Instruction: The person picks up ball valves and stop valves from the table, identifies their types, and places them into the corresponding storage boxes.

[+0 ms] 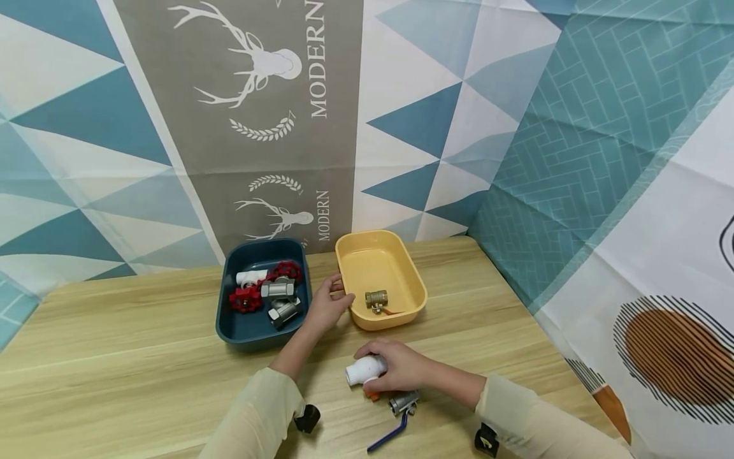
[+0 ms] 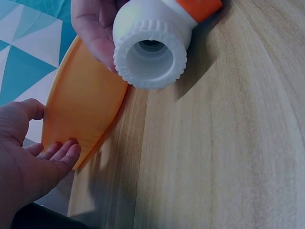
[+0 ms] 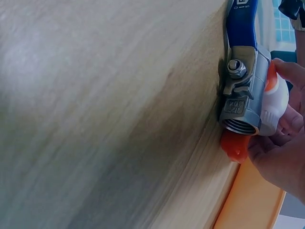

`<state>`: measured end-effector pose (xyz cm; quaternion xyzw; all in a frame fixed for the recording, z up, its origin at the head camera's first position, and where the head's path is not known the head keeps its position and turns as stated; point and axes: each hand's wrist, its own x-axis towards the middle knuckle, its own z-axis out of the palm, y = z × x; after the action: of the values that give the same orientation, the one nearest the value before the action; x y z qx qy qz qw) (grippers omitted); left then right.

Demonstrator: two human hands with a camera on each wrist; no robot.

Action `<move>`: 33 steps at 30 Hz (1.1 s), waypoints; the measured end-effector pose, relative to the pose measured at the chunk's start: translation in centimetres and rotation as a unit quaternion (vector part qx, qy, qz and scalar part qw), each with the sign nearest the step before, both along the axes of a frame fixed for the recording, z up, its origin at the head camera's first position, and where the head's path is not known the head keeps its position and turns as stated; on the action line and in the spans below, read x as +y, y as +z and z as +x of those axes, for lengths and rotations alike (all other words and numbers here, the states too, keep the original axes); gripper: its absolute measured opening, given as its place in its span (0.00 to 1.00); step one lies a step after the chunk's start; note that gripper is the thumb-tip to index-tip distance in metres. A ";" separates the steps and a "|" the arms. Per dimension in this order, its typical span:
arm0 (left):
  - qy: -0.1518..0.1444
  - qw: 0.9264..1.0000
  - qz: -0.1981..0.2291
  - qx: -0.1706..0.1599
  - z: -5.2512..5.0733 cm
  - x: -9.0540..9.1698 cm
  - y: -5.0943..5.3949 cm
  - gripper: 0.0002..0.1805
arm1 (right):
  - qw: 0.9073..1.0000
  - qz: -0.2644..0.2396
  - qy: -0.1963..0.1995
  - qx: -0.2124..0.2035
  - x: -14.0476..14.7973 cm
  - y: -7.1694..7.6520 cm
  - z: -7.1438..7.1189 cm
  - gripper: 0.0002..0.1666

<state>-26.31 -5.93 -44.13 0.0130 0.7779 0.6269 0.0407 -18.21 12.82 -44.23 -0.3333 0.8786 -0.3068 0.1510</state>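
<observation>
My right hand (image 1: 398,366) grips a white plastic ball valve (image 1: 364,370) with an orange handle (image 2: 202,7), just above the wooden table. In the left wrist view, the valve's round ribbed opening (image 2: 152,59) faces the camera. Close beside that hand lies a metal ball valve (image 1: 404,403) with a blue lever handle (image 3: 241,26). My left hand (image 1: 328,309) touches the left outer side of a yellow tray (image 1: 410,271), its fingers spread loosely against the wall. Inside the tray sits a brass valve (image 1: 376,298) with a small orange-red handle.
Left of the yellow tray stands a dark blue tray (image 1: 229,335). It holds several fittings, among them red handwheels (image 1: 246,298), metal valves (image 1: 278,288) and a white piece (image 1: 251,277). Patterned cloth (image 1: 413,127) hangs behind the wooden table (image 1: 143,357) and along its right side.
</observation>
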 end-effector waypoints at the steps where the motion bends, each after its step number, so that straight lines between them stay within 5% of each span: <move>1: 0.000 1.000 0.000 0.000 0.0 0.0 0.0 0.33 | 1.000 0.000 -0.002 0.001 0.0 0.0 0.0 0.27; 33: 0.001 1.000 -0.009 0.000 0.2 0.1 0.2 0.33 | 0.999 0.012 -0.028 0.035 -1.2 -0.2 0.6 0.22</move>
<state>-26.14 -5.83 -43.96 0.0116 0.7833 0.6203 0.0400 -17.56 11.63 -44.45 -0.3177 0.8959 -0.2884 0.1152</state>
